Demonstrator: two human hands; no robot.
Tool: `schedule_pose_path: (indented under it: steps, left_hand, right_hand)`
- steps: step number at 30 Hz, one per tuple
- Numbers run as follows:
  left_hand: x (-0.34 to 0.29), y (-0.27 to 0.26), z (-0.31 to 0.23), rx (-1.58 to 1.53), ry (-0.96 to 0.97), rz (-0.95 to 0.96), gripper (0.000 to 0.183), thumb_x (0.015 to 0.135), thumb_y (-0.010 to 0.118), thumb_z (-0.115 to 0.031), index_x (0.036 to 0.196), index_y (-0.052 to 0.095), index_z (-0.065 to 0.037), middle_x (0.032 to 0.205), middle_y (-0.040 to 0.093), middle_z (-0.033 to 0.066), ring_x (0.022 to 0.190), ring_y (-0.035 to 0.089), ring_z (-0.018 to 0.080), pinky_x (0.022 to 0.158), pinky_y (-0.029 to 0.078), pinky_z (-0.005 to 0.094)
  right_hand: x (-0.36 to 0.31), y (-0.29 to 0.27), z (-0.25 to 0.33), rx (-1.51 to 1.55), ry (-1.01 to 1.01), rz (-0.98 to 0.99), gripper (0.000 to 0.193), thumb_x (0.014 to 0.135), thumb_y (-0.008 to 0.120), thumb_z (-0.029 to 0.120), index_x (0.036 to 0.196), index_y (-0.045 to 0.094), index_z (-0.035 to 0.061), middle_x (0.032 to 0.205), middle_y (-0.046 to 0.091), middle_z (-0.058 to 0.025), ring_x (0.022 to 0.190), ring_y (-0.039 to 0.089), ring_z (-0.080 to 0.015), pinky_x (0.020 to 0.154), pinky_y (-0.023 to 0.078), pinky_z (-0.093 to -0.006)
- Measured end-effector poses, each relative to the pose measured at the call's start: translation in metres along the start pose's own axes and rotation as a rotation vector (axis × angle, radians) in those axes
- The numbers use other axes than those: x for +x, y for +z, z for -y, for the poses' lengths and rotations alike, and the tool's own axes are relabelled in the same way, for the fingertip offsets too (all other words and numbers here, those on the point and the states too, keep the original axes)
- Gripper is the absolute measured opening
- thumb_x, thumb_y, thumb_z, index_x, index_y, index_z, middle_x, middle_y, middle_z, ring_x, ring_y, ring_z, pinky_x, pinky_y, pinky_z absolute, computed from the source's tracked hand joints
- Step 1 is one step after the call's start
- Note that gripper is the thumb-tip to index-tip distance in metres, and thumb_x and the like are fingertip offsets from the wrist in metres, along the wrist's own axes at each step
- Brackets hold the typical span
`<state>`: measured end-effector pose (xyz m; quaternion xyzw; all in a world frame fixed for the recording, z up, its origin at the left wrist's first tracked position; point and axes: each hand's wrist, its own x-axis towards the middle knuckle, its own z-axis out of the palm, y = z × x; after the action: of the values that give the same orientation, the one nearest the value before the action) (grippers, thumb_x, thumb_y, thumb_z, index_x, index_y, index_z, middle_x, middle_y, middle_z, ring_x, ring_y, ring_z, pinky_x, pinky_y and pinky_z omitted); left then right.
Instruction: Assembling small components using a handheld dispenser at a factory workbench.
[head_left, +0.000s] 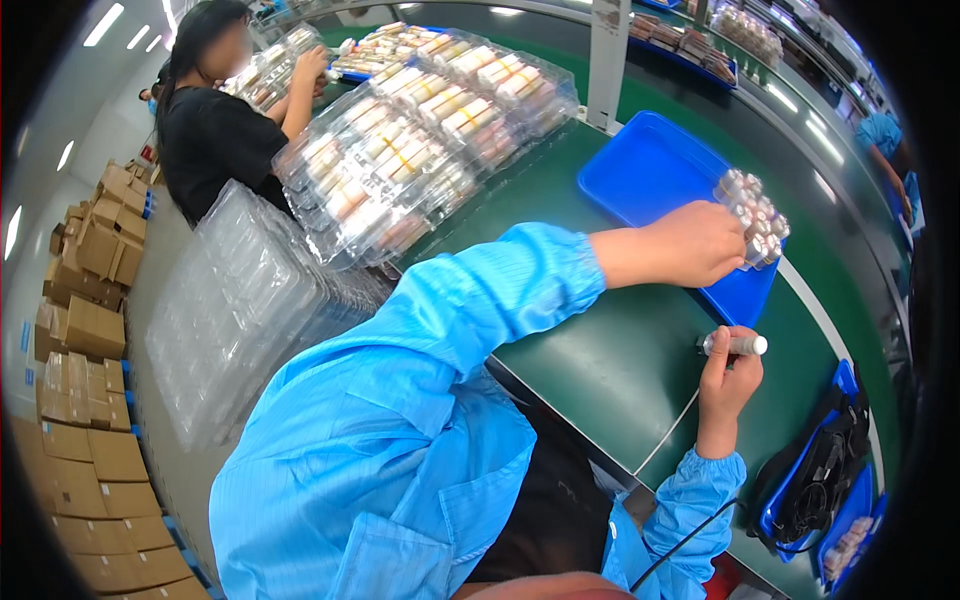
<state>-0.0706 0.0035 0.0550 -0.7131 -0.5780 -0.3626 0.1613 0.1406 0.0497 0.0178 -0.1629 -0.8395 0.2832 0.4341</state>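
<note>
My left hand [700, 243] reaches over a blue tray [640, 165] with its fingers curled. It is against a cluster of small white-capped cylinders [757, 215] at the tray's right side; its fingertips are partly hidden, so what they grip cannot be made out. Lower down, my right hand [728, 385] is closed on a small pale cylinder with a white cap [740, 345]. That cylinder lies sideways between thumb and fingers, its cap end pointing right.
Clear plastic packs of similar cylinders [400, 150] cover the green table's far left. Beside it stand stacked empty clear trays [260, 310], and a person in black [225, 140] works there. At right lies a black bag [825, 460] on blue trays. Cardboard boxes [95, 400] line the left.
</note>
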Motion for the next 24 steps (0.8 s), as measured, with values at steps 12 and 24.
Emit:
schedule_pose_path:
  steps: [12,24]
  left_hand:
    - [0.027,0.098,0.004,0.215,0.050,-0.083,0.036,0.085,0.060,-0.025,0.116,0.065,-0.006,0.131,0.054,0.0191,0.129,0.044,0.0395,0.112,0.025,0.0569]
    - [0.033,0.063,0.001,0.296,0.040,0.036,0.031,0.079,0.059,-0.013,0.106,0.064,0.002,0.107,0.061,0.0184,0.099,0.058,0.0307,0.086,0.046,0.0427]
  right_hand:
    - [-0.001,-0.008,-0.005,-0.021,0.006,0.068,0.012,0.090,0.065,0.007,0.081,0.059,0.0023,0.067,0.057,-0.0084,0.050,0.051,-0.0192,0.047,0.039,-0.0310]
    - [0.001,-0.005,-0.004,0.003,0.008,0.087,0.014,0.092,0.062,0.009,0.082,0.058,0.0011,0.071,0.059,-0.0106,0.056,0.055,-0.0224,0.051,0.042,-0.0309]
